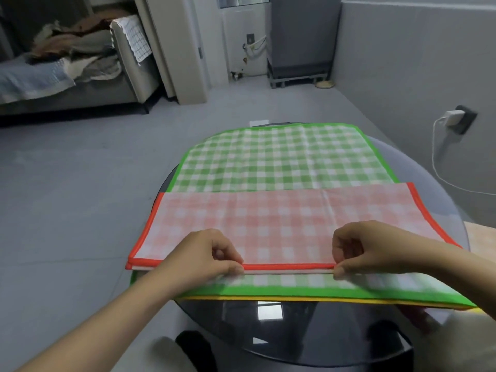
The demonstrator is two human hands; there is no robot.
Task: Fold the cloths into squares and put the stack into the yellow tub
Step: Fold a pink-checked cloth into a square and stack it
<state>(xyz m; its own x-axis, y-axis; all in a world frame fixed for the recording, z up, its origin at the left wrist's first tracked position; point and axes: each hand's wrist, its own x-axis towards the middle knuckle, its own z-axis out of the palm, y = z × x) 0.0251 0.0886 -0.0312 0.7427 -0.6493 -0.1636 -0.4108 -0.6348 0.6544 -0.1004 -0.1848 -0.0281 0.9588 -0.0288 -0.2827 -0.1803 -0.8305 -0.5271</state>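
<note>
A red-edged pink checked cloth (281, 218) lies folded in half on top of a flat green checked cloth (281, 157). A yellow edge of another cloth (268, 298) shows under the green one near me. My left hand (206, 253) pinches the red cloth's near doubled edge left of its middle. My right hand (375, 248) pinches the same edge further right. Both edges of the fold lie together between my fingers. No yellow tub is in view.
The cloths lie on a round dark glass table (281, 331). Grey floor surrounds it. A sofa piled with clothes (67, 57) stands far left. A charger and white cable (451, 119) hang from the wall at right.
</note>
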